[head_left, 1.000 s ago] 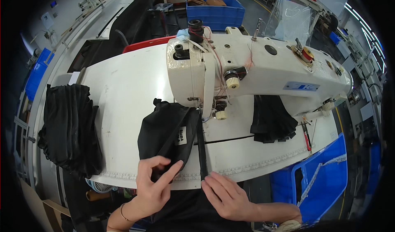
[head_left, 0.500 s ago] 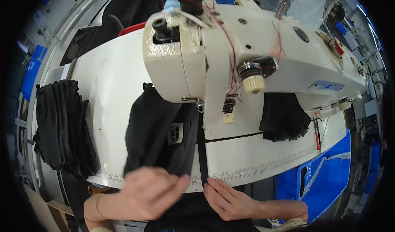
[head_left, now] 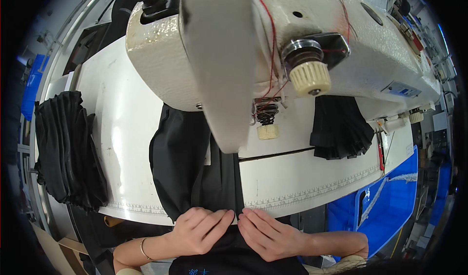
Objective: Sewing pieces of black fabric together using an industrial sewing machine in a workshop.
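Note:
A black fabric piece (head_left: 178,158) with a pale label lies on the white table (head_left: 126,143), its far part under the head of a cream sewing machine (head_left: 156,63). My left hand (head_left: 202,228) pinches its near edge at the table's front. Along the fabric's right side runs a narrow black strip (head_left: 239,189). Close beside the left hand, my right hand (head_left: 270,233) has its fingers pressed together at the strip's near end. The machine's pale front part (head_left: 219,65) hides the needle area and most of the label.
A stack of black fabric pieces (head_left: 68,153) rests at the left. More layered black pieces (head_left: 341,129) lie right, under the machine arm. Red-handled snips (head_left: 380,151) are near the table's right end. A blue bin (head_left: 390,211) stands beyond the front-right edge.
My left hand has come down onto the fabric's near edge, and the fabric's right side now lies against the strip. The view has shifted closer to the machine, which covers more of the label.

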Available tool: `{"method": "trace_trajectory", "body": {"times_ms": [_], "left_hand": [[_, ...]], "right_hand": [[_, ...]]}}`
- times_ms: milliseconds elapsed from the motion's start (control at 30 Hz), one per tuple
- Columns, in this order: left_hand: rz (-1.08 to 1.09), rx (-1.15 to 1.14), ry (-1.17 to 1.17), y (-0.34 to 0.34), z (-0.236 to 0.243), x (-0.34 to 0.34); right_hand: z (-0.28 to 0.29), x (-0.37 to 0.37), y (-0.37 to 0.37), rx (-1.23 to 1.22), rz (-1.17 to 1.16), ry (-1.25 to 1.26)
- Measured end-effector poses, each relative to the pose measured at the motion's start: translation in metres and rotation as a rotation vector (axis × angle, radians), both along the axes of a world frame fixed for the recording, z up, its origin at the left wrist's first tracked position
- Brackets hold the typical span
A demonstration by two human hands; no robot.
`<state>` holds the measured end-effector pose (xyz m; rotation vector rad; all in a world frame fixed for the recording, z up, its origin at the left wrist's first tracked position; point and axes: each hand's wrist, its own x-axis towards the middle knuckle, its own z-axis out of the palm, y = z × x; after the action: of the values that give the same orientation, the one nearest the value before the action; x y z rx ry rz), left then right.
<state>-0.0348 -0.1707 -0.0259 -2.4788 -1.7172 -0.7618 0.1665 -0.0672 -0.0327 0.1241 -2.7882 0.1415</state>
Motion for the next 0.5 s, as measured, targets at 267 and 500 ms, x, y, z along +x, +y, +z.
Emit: {"method": "trace_trajectory", "body": {"times_ms": [267,500], "left_hand": [[-0.034,0.055,0.138,0.004,0.017,0.004],[-0.057,0.044,0.173,0.006,0.006,0.012]], "right_hand": [[0.004,0.000,0.003,0.053,0.023,-0.010],[0.005,0.001,0.004,0.043,0.051,-0.019]]}}
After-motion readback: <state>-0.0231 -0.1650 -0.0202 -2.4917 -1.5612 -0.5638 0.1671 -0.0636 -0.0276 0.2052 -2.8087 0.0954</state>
